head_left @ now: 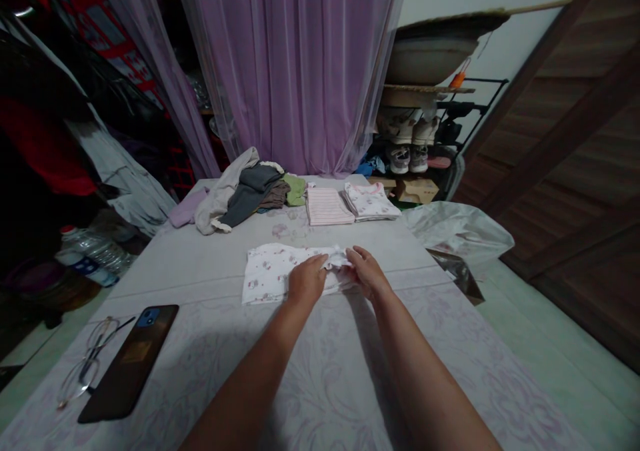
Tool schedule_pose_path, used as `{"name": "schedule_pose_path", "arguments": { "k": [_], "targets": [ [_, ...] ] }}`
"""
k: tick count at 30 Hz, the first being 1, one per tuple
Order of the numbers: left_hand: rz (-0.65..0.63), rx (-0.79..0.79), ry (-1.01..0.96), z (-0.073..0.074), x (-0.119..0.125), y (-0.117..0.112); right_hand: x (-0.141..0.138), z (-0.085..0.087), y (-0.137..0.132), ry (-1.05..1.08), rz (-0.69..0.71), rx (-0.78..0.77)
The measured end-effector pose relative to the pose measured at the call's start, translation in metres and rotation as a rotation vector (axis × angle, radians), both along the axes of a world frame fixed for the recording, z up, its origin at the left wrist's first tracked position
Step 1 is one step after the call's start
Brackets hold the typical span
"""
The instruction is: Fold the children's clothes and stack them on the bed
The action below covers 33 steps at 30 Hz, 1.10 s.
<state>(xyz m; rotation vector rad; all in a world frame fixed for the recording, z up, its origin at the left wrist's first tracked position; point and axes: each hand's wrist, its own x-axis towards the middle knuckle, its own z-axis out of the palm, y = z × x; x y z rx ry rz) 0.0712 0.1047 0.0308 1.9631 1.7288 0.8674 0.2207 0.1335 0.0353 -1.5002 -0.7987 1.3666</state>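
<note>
white floral garment [280, 274] lying flat on a patterned bed sheet [440, 377], pinched at its upper edge by closed fingers [320, 261] of the left hand [306, 283] and right hand [369, 272]

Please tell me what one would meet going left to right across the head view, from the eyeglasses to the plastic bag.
eyeglasses, smartphone, left hand, right hand, plastic bag

Garment [280, 274] on bed [450, 377], folded stacks [330, 206] behind; phone [127, 364] w/ glasses [85, 364] left.
</note>
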Motion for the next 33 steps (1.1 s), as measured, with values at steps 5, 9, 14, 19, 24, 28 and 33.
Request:
{"name": "schedule_pose_path", "arguments": {
  "k": [5, 9, 14, 19, 24, 28, 33],
  "targets": [
    [0.279, 0.009, -0.426, 0.027, -0.04, 0.022, -0.002, 0.003, -0.004, -0.075, 0.056, 0.025],
    [0.462, 0.072, -1.034, 0.056, -0.106, 0.032, -0.013, -0.001, -0.006, -0.106, 0.131, 0.111],
    [0.638, 0.375, -1.354, 0.083, -0.2, 0.013, -0.02, -0.011, -0.003, -0.17, 0.19, 0.18],
    [1.04, 0.387, -1.291, 0.074, -0.268, -0.015, -0.028, -0.026, -0.003, -0.379, 0.234, 0.354],
    [1.216, 0.348, -1.278, 0.048, -0.293, -0.027, -0.034, -0.035, -0.013, -0.721, 0.335, 0.421],
    [1.207, 0.334, -1.27, 0.033, -0.294, -0.025, -0.036, -0.034, -0.021, -0.879, 0.404, 0.41],
    [1.143, 0.352, -1.231, 0.031, -0.29, -0.021, -0.02, -0.026, -0.019, -1.158, 0.206, 0.455]
  ]
}}
